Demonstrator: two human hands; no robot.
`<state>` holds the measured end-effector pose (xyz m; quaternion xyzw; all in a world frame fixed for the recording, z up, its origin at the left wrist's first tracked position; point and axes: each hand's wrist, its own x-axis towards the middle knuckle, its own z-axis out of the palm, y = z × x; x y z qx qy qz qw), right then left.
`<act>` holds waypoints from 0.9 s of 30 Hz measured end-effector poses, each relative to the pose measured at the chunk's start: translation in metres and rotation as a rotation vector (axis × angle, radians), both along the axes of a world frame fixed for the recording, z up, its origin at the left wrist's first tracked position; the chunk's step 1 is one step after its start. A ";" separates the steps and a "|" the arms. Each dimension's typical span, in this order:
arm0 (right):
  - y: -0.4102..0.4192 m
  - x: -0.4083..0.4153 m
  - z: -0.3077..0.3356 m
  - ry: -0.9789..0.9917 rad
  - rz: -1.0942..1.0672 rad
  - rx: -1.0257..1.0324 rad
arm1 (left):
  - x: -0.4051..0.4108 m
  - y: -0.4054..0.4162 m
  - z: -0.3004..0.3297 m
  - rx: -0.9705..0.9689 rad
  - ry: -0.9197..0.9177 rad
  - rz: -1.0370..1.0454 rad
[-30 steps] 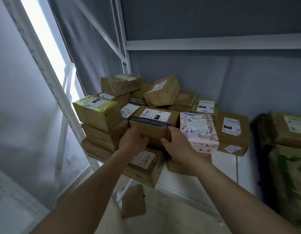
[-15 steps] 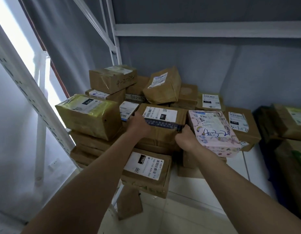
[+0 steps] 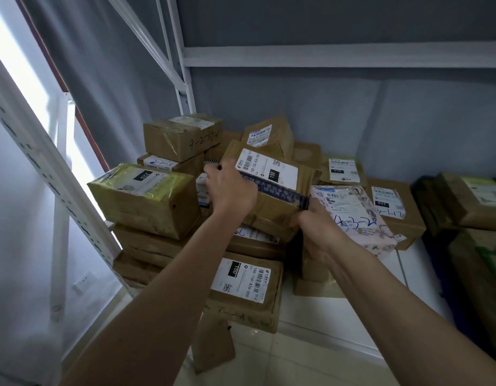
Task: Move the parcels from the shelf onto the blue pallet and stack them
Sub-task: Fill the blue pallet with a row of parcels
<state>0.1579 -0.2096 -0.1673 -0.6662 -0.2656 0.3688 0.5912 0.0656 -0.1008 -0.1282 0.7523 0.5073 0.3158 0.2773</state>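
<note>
A pile of several taped brown parcels lies on the white shelf (image 3: 336,319). Both hands hold one brown parcel (image 3: 272,196) with a white label and a dark blue tape band, tilted up above the pile. My left hand (image 3: 230,190) grips its left edge and my right hand (image 3: 316,232) grips its lower right corner. A pink patterned parcel (image 3: 358,218) lies right beside my right hand. A yellow-wrapped parcel (image 3: 146,199) sits to the left. A flat labelled parcel (image 3: 249,291) lies at the front, under my arms. No blue pallet shows in this view.
A white slotted upright (image 3: 46,174) runs diagonally at the left, and a white shelf beam (image 3: 341,55) crosses overhead. More brown parcels (image 3: 475,201) stand at the far right. A loose piece of cardboard (image 3: 213,346) hangs below the shelf front.
Both hands closed around the banded parcel and lifted it, tilting its front up off the pile. The camera moved closer to the shelf.
</note>
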 end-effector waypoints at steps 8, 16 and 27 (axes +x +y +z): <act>-0.031 0.003 0.035 -0.050 0.023 0.189 | -0.003 -0.029 0.020 0.074 -0.187 0.025; -0.080 0.032 0.064 -0.244 -0.036 0.259 | 0.017 -0.072 0.037 0.101 -0.422 0.011; -0.233 0.116 0.059 -0.234 -0.409 0.214 | 0.128 -0.213 0.028 0.034 -0.355 -0.302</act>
